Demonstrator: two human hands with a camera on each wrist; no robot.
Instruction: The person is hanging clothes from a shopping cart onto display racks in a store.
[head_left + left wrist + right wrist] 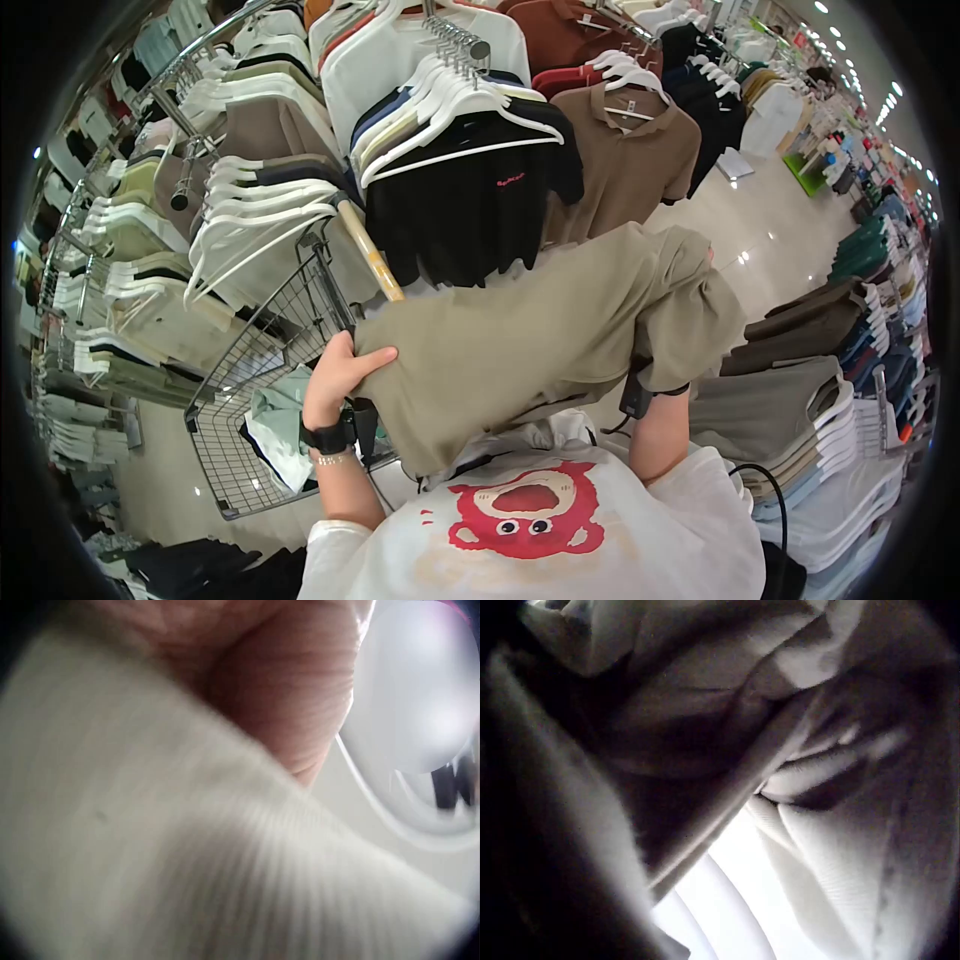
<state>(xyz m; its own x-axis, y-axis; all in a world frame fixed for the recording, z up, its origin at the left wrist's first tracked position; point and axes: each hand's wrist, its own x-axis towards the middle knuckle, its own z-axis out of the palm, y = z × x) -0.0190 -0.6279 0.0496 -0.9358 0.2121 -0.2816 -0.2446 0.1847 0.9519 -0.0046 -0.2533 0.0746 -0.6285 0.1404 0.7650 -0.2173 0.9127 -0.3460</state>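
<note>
A khaki-green garment (500, 335) stretches across in front of the chest. My left hand (343, 372) grips its left end, thumb on top and the other fingers beneath the cloth. Up close in the left wrist view, the palm (285, 682) lies against the cloth (90, 772), which has a ribbed section. The right forearm (662, 430) reaches up under the garment's right end, where bunched cloth covers the right hand almost wholly. Folds of dark-looking fabric (697, 712) fill much of the right wrist view, so how those fingers lie is hidden.
A wire shopping cart (235, 445) with pale clothes in it stands at the left. Ahead is a rack of shirts on white hangers (465, 110), including a brown polo shirt (625, 150). More folded, hung clothes (765, 400) are close on the right, beside a tiled aisle (775, 235).
</note>
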